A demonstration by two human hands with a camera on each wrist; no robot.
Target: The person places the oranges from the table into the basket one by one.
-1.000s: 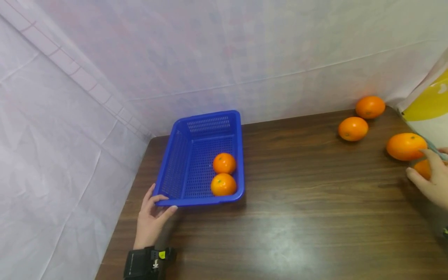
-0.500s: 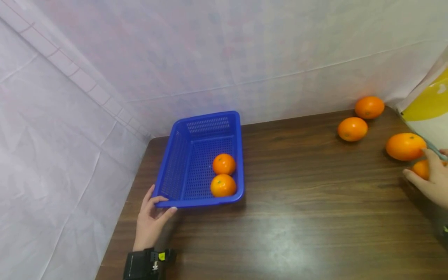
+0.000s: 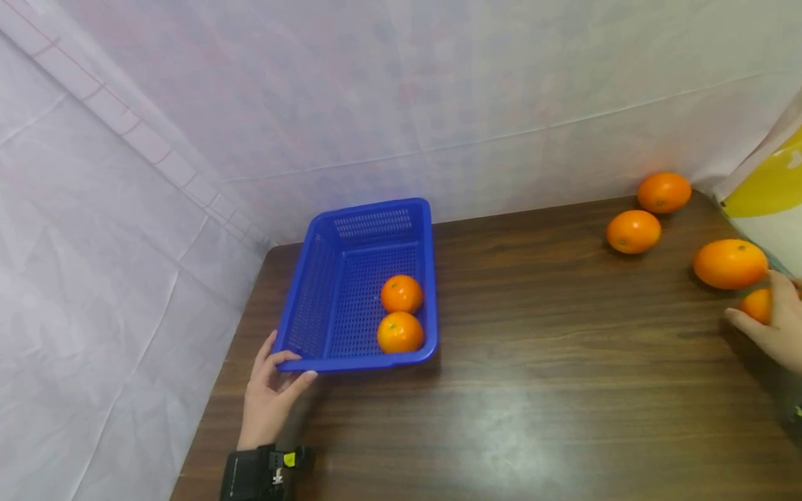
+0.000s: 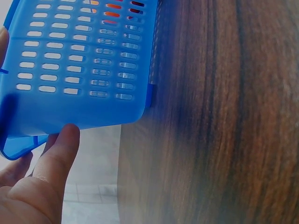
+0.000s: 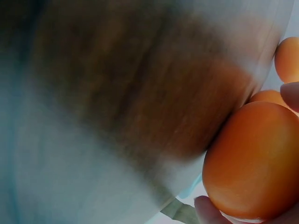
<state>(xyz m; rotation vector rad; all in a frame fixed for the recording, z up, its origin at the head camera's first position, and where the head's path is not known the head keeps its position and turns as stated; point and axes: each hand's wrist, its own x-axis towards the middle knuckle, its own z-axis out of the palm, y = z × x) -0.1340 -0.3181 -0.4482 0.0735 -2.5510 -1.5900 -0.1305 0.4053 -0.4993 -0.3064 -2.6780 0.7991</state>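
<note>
One orange [image 3: 756,305] is gripped by right hand [image 3: 780,330], well rightward of basket [image 3: 357,363].
Basket's near-left corner is held by left hand [image 3: 266,400].

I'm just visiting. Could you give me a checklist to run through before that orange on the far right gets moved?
1. Basket steadied: ok. The left hand holds the near left corner of the blue basket.
2. Orange held: ok. The right hand has its fingers around the orange.
3. Orange lifted off the table: cannot tell; the hand partly hides it.
4. Orange over the basket: not ok. It is well to the right.
5. Room inside: ok. Two oranges sit along the basket's right side.
</note>
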